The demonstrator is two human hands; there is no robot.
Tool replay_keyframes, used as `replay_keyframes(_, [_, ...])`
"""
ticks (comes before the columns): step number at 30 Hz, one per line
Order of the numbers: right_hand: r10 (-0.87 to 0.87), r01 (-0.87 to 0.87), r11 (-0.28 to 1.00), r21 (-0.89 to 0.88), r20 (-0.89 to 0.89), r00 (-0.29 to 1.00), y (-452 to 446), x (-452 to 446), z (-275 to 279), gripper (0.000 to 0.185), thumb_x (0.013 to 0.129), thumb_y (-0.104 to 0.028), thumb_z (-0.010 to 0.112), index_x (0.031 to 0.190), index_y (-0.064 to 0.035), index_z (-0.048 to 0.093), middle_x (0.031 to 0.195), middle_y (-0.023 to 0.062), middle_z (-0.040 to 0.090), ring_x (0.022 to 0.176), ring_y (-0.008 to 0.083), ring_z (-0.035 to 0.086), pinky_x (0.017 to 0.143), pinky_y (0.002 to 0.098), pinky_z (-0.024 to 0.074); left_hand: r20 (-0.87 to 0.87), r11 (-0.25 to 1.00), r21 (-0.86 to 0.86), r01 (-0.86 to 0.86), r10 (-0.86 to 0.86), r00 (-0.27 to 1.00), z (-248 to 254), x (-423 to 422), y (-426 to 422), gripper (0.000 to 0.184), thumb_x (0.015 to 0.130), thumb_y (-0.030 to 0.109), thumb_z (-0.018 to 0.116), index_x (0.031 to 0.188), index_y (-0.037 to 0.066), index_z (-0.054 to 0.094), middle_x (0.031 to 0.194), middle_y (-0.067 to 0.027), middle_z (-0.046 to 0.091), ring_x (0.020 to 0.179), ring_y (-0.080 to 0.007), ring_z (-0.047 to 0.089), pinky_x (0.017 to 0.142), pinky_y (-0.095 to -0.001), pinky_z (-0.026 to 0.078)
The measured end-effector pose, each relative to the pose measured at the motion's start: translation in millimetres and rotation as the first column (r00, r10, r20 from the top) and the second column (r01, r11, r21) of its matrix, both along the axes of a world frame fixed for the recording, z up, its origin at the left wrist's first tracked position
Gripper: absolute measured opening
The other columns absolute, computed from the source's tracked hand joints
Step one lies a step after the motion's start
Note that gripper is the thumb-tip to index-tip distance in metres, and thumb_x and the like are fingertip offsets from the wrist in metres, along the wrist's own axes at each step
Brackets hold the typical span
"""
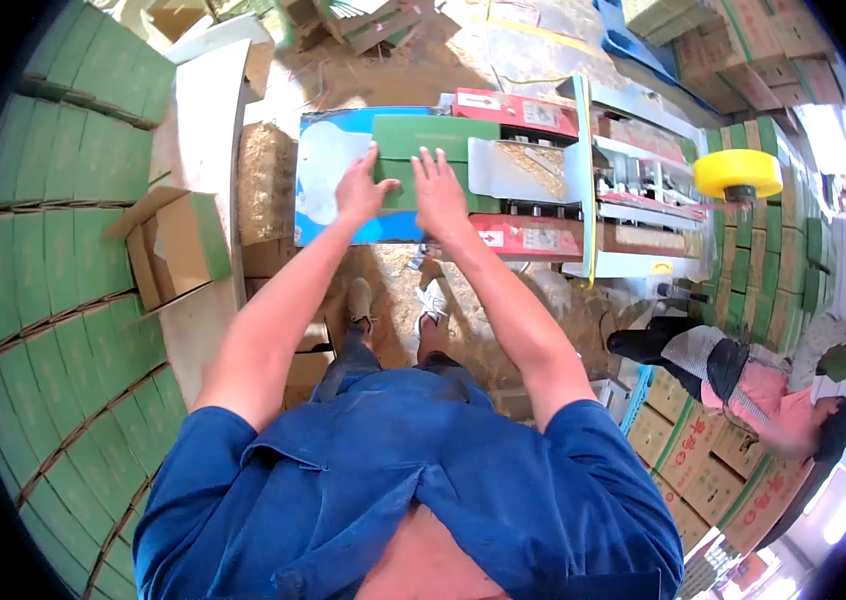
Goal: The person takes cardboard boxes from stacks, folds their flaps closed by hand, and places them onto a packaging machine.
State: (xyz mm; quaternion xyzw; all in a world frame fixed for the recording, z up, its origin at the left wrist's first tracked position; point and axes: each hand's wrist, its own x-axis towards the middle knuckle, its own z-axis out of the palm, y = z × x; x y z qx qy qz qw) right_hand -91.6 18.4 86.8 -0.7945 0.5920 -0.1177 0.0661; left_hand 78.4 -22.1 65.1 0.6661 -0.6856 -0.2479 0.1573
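A green cardboard box (433,128) lies on the blue-topped bed (383,230) of a machine, its two top flaps meeting along a seam. My left hand (361,188) is open at the box's left edge, its thumb stretched over the green top. My right hand (439,195) lies open and flat on the near flap, fingers spread. A pale metal plate (488,165) of the machine reaches over the box's right end. Red side rails (528,235) flank the machine's channel on the right.
A yellow tape roll (738,174) is mounted at the machine's right. Green boxes (23,250) are stacked on the left, beside an open carton (173,250) on a pale board (183,330). Another person (743,385) is at the right near stacked brown cartons (713,450).
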Motion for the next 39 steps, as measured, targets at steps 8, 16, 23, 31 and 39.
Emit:
replay_keyframes(8, [-0.223, 0.06, 0.925, 0.375, 0.41, 0.884, 153, -1, 52, 0.042, 0.08, -0.012, 0.07, 0.12, -0.0024, 0.064, 0.129, 0.0233, 0.061, 0.123, 0.04, 0.056, 0.106, 0.0461, 0.0437, -0.24, 0.991, 0.051, 0.124, -0.109, 0.965, -6, -79, 11, 0.087, 0.073, 0.025, 0.084, 0.15, 0.016, 0.044, 0.121, -0.0192, 0.063, 0.112, -0.0383, 0.063, 0.096, -0.0467, 0.051])
replay_keyframes(16, [-0.183, -0.193, 0.721, 0.666, 0.452, 0.873, 178, 64, 36, 0.035, 0.082, -0.017, 0.073, 0.115, -0.0054, 0.074, 0.103, 0.0232, 0.072, 0.096, 0.0376, 0.07, 0.089, 0.0412, 0.0529, -0.636, 0.932, 0.057, 0.358, -0.242, 0.733, 8, 26, 90, 0.068, 0.082, 0.02, 0.078, 0.144, 0.011, 0.053, 0.118, -0.0144, 0.07, 0.102, -0.0234, 0.068, 0.092, -0.0367, 0.054])
replay_keyframes(23, [0.276, -0.476, 0.808, 0.347, 0.491, 0.826, 59, 208, 102, 0.07, 0.077, -0.017, 0.081, 0.14, -0.007, 0.054, 0.142, 0.0226, 0.053, 0.13, 0.0381, 0.053, 0.108, 0.0428, 0.0443, -0.817, 0.82, 0.427, -0.381, 0.531, 0.226, 52, 253, 217, 0.039, 0.088, 0.011, 0.071, 0.124, -0.001, 0.064, 0.108, -0.0098, 0.07, 0.095, -0.0176, 0.068, 0.079, -0.031, 0.056])
replay_keyframes(31, [0.4, -0.531, 0.831, 0.166, 0.485, 0.778, 39, 372, 44, 0.059, 0.077, -0.017, 0.08, 0.133, -0.0203, 0.063, 0.16, 0.0203, 0.029, 0.122, 0.0411, 0.058, 0.098, 0.0445, 0.0528, -0.855, 0.585, 0.029, -0.81, 0.434, 0.283, 46, 430, 200, 0.087, 0.074, -0.004, 0.076, 0.151, 0.013, 0.041, 0.128, -0.0082, 0.063, 0.115, -0.0203, 0.06, 0.089, -0.0339, 0.055])
replay_keyframes(39, [0.416, -0.561, 0.824, 0.081, 0.586, 0.696, 39, 353, 59, 0.039, 0.074, -0.001, 0.062, 0.106, -0.0184, 0.078, 0.142, 0.005, 0.058, 0.118, 0.036, 0.059, 0.117, 0.0529, 0.033, -0.76, 0.715, 0.194, -0.671, 0.543, 0.358, 69, 456, 195, 0.054, 0.081, -0.005, 0.071, 0.132, 0.009, 0.061, 0.116, -0.0039, 0.065, 0.106, -0.0151, 0.061, 0.092, -0.031, 0.052])
